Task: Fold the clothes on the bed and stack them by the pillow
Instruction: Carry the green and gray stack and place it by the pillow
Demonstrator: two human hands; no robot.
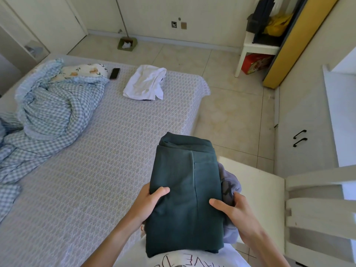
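A folded dark green garment (pixel 185 189) is held up in front of my chest, over the near right edge of the bed (pixel 100 170). My left hand (pixel 149 203) grips its left side with the thumb on top. My right hand (pixel 234 212) grips its right side, together with a lilac-grey garment (pixel 230 182) bunched underneath. A folded white garment (pixel 146 82) lies at the far end of the bed. The flowered pillow (pixel 86 71) sits at the far left, partly under the checked blue quilt (pixel 52 112).
A black phone (pixel 114 73) lies between the pillow and the white garment. A white chair (pixel 300 209) stands close on my right. A cabinet with black handles (pixel 299 138) lines the right wall. Tiled floor (pixel 227 105) lies beyond the bed.
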